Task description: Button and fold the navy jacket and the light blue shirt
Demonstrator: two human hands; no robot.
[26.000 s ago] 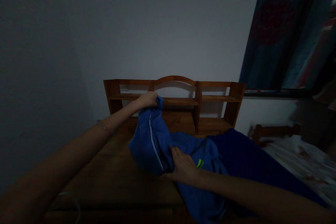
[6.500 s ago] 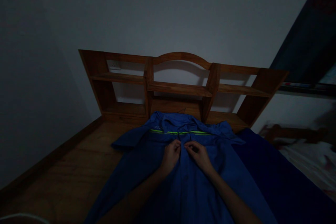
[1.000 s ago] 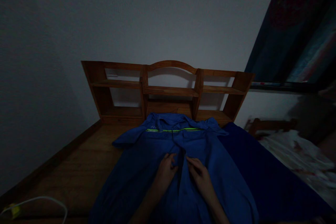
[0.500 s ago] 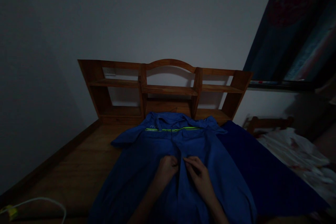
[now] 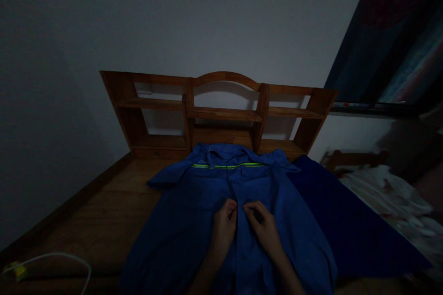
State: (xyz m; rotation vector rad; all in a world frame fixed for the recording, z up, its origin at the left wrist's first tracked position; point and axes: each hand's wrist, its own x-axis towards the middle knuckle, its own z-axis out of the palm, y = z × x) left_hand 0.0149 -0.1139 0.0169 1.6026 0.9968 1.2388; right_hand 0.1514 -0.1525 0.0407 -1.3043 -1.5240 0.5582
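Note:
A blue short-sleeved work shirt (image 5: pixel 194 212) lies spread face up, its collar toward the shelf and a yellow-green stripe across its chest. Along the shirt's front opening, my left hand (image 5: pixel 224 221) pinches the left edge with thumb and fingers together. Just across the opening, my right hand (image 5: pixel 265 226) pinches the right front edge, its thumb and forefinger meeting near the fabric's border. The fingertips of both hands are close to each other at mid-shirt. Dim light hides any button between them.
Beneath the shirt is a wooden surface (image 5: pixel 104 212). A wooden shelf unit (image 5: pixel 224 113) stands behind it against the wall. A dark blue cloth (image 5: pixel 353 226) lies to the right, beside a white plastic bag (image 5: pixel 391 189). A white cable (image 5: pixel 69 254) curves at the lower left.
My left hand has turned more upright, its fingertips moving slightly up and closer to the front edge. My right hand has shifted up a little. The camera view has tilted slightly.

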